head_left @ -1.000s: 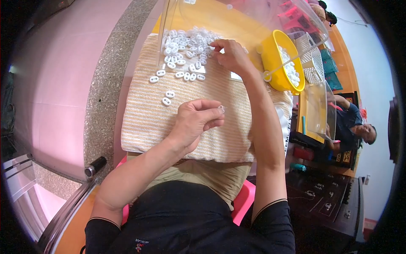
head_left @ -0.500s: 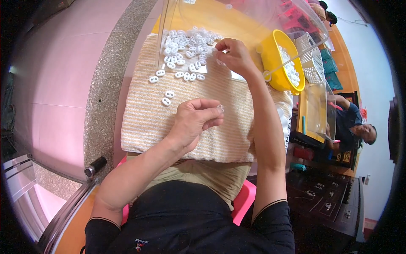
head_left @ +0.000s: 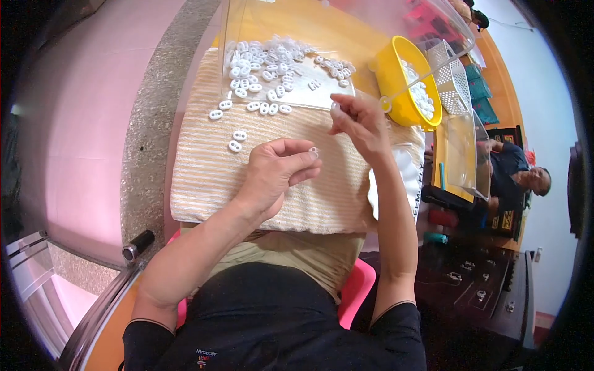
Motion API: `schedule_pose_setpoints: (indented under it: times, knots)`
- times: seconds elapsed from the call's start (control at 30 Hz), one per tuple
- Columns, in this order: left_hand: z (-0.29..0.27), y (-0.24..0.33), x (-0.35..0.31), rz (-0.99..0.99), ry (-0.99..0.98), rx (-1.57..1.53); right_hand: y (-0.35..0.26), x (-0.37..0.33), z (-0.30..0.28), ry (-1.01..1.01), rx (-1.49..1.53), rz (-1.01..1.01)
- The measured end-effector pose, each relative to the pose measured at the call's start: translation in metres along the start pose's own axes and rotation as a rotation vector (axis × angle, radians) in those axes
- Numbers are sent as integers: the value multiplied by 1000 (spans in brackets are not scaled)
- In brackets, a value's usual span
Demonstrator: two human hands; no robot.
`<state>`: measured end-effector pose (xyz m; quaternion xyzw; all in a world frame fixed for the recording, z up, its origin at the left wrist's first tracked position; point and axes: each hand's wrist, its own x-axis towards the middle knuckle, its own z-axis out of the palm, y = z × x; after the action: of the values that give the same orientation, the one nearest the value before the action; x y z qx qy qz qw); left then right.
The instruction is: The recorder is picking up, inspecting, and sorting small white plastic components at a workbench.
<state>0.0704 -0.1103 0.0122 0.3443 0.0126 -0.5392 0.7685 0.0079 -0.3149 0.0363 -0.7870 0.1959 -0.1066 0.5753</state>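
Observation:
Above the striped towel (head_left: 216, 185), my left hand (head_left: 272, 173) pinches a small clear plastic piece (head_left: 314, 150) between thumb and forefinger. My right hand (head_left: 365, 127) is to its right and a little farther off, its fingers closed on a small whitish piece (head_left: 335, 106). A clear plastic box (head_left: 365, 68) lies beyond the hands. Its floor carries a pile of white oval two-hole pieces (head_left: 266, 62) and, to the right, a smaller cluster of similar pieces (head_left: 337, 68). Several more ovals (head_left: 269, 109) rest on the towel, and two (head_left: 240, 135) sit apart nearer my left hand.
A yellow basket (head_left: 387, 80) holding white pieces stands at the right, beside a white perforated basket (head_left: 451, 80). Farther right are a clear bin (head_left: 461, 148) and a seated person (head_left: 516, 167). A pink chair (head_left: 357, 290) is under me.
My right hand has drawn back from the box toward me and right, a small whitish piece in its fingers. The left hand keeps its pinch, almost still. The view has shifted slightly.

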Motion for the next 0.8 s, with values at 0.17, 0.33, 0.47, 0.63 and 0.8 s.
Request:
schedule_pose_setpoints:
  times: [0.17, 0.33, 0.47, 0.63, 0.8]
  knots:
    - [0, -3, 0, 21, -19, -20, 3, -50, 5, 20, 107, 96]
    - [1, -3, -2, -5, -4, 15, -9, -79, 20, 129, 178, 157]
    - [3, -4, -2, -28, -14, 33, -2, -91, 21, 160, 243, 134]
    - [4, -5, -3, -52, -20, 66, 1, -96, 26, 149, 271, 122]
    - [4, -6, -2, -70, -17, 78, 5, -97, 30, 182, 325, 82]
